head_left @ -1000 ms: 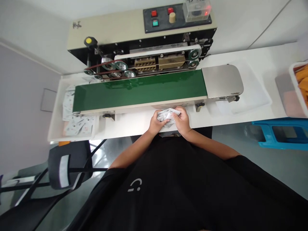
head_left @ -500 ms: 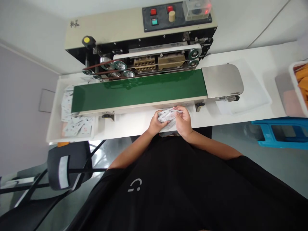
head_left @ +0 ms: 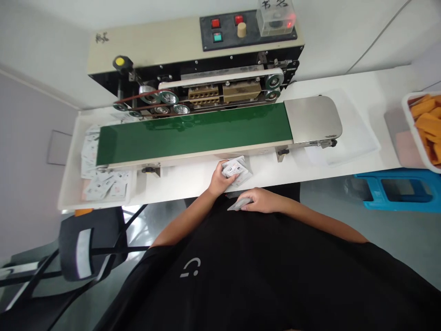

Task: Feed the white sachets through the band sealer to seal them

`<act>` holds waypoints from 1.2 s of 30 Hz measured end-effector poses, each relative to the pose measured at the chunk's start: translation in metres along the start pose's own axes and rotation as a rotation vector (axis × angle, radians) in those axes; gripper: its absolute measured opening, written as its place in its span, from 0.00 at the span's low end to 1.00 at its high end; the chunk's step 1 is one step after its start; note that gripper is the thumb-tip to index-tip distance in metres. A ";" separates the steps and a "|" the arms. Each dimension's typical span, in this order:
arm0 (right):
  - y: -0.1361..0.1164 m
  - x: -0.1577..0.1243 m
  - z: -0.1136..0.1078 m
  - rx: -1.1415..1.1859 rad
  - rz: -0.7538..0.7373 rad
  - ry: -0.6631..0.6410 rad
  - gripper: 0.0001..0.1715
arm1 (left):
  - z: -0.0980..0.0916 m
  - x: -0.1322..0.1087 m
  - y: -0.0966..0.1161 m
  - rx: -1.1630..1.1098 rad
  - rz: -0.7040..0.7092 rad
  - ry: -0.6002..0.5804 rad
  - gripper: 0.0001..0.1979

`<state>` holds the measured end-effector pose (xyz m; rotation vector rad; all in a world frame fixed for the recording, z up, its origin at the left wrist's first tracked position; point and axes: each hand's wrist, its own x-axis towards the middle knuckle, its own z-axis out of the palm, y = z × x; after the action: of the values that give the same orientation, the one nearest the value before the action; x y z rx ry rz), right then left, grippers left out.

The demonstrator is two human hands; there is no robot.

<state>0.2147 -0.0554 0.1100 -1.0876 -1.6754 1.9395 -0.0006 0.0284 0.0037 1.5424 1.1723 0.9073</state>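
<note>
My left hand [head_left: 220, 179] is closed round a small stack of white printed sachets [head_left: 237, 170], held just over the front of the white table. Close to my body, past the table's front edge, my right hand [head_left: 260, 200] pinches a sachet [head_left: 240, 204], seen nearly edge-on and greyish. Whether more than one is in that pinch I cannot tell. Behind both hands runs the green conveyor belt [head_left: 193, 133] of a band sealing machine [head_left: 144, 46].
A white bin [head_left: 64, 184] of printed sachets stands at the belt's left end. On the right, another bin [head_left: 415, 131] holds orange packets. A metal plate [head_left: 313, 118] extends the belt. Below are a blue stool [head_left: 375, 193] and a black chair [head_left: 93, 248].
My right hand has come away from the stack, down towards my body, with a sachet in its fingers. My left hand keeps the stack. The view has shifted slightly.
</note>
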 end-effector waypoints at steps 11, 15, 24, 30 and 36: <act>-0.065 -0.012 -0.146 0.425 -0.113 0.908 0.16 | 0.000 0.000 -0.001 -0.029 -0.009 -0.024 0.35; -0.083 -0.011 -0.195 0.391 -0.110 1.139 0.05 | 0.000 0.000 -0.001 -0.048 -0.003 -0.025 0.35; -0.067 0.019 -0.224 0.454 -0.032 0.973 0.13 | 0.000 0.000 -0.008 -0.092 -0.013 -0.020 0.35; -0.076 0.067 -0.218 0.498 -0.009 0.893 0.11 | -0.001 -0.001 -0.006 -0.096 -0.018 -0.026 0.34; -0.090 0.070 -0.189 0.365 -0.134 0.899 0.18 | -0.001 -0.002 -0.008 -0.131 -0.028 -0.036 0.35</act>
<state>0.2899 0.1424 0.1725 -1.3547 -0.8382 1.2722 -0.0038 0.0274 -0.0034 1.4279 1.0844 0.9157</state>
